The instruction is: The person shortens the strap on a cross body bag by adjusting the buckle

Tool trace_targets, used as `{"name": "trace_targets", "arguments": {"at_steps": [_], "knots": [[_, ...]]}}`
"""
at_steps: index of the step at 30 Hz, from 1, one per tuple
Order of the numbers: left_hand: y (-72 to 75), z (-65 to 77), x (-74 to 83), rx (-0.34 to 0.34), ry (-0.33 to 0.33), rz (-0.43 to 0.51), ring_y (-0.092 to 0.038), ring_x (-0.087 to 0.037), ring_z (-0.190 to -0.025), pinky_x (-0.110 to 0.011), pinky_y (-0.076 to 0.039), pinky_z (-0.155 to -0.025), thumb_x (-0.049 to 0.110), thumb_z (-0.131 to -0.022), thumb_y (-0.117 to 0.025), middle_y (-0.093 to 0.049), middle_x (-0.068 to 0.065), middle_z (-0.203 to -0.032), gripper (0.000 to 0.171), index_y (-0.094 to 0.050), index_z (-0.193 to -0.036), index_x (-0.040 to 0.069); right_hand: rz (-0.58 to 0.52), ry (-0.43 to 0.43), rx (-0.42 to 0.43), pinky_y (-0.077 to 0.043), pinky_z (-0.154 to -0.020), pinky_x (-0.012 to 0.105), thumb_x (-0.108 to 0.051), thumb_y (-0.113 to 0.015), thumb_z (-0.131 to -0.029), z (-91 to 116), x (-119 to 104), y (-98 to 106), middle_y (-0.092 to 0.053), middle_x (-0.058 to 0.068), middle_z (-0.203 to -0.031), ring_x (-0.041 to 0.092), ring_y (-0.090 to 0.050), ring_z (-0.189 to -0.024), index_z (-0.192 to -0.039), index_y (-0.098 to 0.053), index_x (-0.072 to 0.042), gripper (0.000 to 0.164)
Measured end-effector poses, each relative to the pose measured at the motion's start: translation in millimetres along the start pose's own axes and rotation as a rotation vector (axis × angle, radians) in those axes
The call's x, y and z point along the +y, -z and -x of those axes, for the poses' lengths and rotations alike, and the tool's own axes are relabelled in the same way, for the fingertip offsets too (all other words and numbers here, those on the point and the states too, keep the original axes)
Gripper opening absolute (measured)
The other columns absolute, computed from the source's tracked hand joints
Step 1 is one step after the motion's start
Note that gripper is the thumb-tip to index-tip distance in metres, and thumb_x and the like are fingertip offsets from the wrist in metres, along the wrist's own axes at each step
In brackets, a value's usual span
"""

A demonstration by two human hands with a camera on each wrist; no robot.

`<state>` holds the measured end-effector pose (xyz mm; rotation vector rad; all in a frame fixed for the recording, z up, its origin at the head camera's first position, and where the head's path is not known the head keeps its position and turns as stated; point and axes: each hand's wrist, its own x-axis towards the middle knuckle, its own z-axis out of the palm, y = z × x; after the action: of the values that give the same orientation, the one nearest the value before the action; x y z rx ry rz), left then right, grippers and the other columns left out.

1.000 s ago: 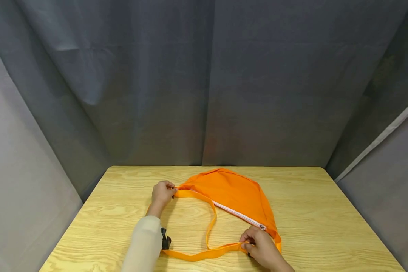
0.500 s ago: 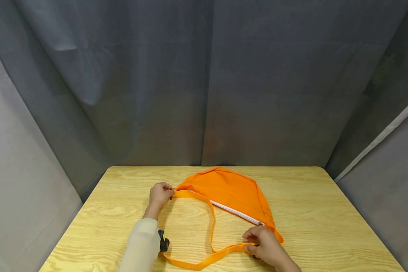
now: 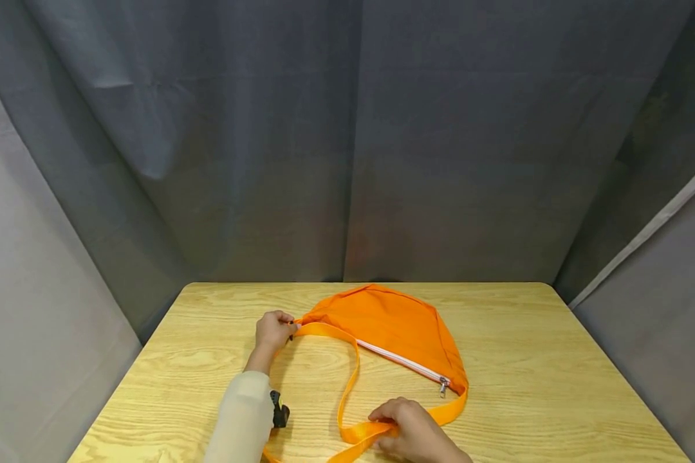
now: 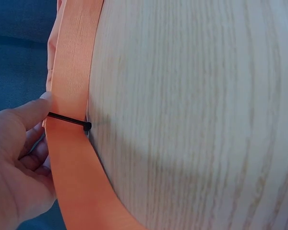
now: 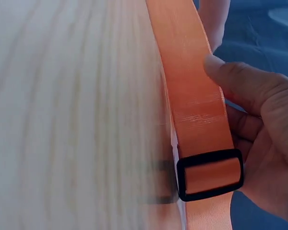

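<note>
An orange waist bag (image 3: 394, 328) lies on the wooden table, its pale zipper (image 3: 402, 361) facing me. My left hand (image 3: 274, 333) pinches the orange strap (image 4: 74, 62) at the bag's left corner, beside a thin black slider (image 4: 69, 120). Lower right, my right hand (image 3: 414, 431) holds the strap between thumb and fingers. In the right wrist view, the thumb lies at the strap's edge above a black slider (image 5: 210, 175), with the other fingers partly hidden behind the webbing. A black buckle (image 3: 279, 409) sits beside the left sleeve.
The light wooden table (image 3: 556, 386) extends on both sides of the bag. A metal zipper pull (image 3: 443, 388) hangs at the bag's right corner. Grey curtains (image 3: 266, 161) stand behind the table and along its sides.
My right hand has shifted left and nearer to me along the strap, uncovering the zipper pull and the bag's right corner. The left hand has moved only slightly.
</note>
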<state>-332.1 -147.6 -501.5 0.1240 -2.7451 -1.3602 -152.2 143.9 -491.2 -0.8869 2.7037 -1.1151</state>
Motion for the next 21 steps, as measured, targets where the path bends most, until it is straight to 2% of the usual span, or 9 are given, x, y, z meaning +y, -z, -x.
{"name": "trace_targets", "arguments": {"at_steps": [3, 5, 8, 15, 21], "knots": [[0.6, -0.1, 0.6, -0.002, -0.002, -0.005, -0.057, -0.02, -0.069, -0.032, -0.049, -0.059, 0.013, -0.078, -0.075, -0.063, -0.004, -0.077, 0.016, -0.069, -0.088, 0.003, -0.017, 0.021, 0.032, -0.047, -0.063, 0.021, -0.015, -0.075, -0.078, 1.4, 2.3, 0.8, -0.061, -0.012, -0.082, 0.001, -0.052, -0.072, -0.089, -0.07, -0.011, 0.012], [1.3, -0.1, 1.5, -0.007, 0.006, -0.005, -0.057, -0.019, -0.069, -0.031, -0.049, -0.06, 0.014, -0.078, -0.075, -0.063, -0.003, -0.077, 0.016, -0.069, -0.088, 0.004, -0.03, 0.005, 0.058, -0.045, -0.059, 0.021, -0.01, -0.073, -0.08, 4.3, 6.9, 4.4, -0.058, -0.014, -0.077, 0.0, -0.05, -0.067, -0.083, -0.069, -0.014, 0.006], [2.2, 0.6, 3.4, -0.011, 0.008, -0.011, -0.057, -0.019, -0.07, -0.032, -0.049, -0.062, 0.015, -0.078, -0.075, -0.063, -0.003, -0.077, 0.017, -0.069, -0.089, 0.004, -0.048, -0.047, 0.101, -0.044, -0.054, 0.021, -0.004, -0.071, -0.079, 11.8, 16.6, 12.5, -0.054, -0.015, -0.071, 0.0, -0.048, -0.061, -0.076, -0.066, -0.016, 0.013], [3.2, 1.6, 3.8, -0.002, -0.001, -0.034, -0.057, -0.021, -0.073, -0.035, -0.049, -0.066, 0.017, -0.078, -0.076, -0.064, -0.004, -0.079, 0.02, -0.07, -0.091, 0.003, -0.043, -0.095, 0.173, -0.043, -0.053, 0.022, -0.006, -0.072, -0.081, 32.3, 38.6, 31.3, -0.053, -0.012, -0.071, 0.002, -0.046, -0.062, -0.077, -0.064, -0.01, 0.009], [2.9, 2.3, 3.1, -0.006, -0.013, -0.032, -0.058, -0.021, -0.071, -0.034, -0.05, -0.064, 0.015, -0.079, -0.075, -0.064, -0.004, -0.078, 0.02, -0.07, -0.092, 0.001, -0.023, -0.184, 0.189, -0.042, -0.053, 0.022, -0.01, -0.071, -0.082, 48.7, 49.8, 47.6, -0.053, -0.01, -0.07, 0.003, -0.045, -0.061, -0.078, -0.064, -0.009, 0.008]]}}
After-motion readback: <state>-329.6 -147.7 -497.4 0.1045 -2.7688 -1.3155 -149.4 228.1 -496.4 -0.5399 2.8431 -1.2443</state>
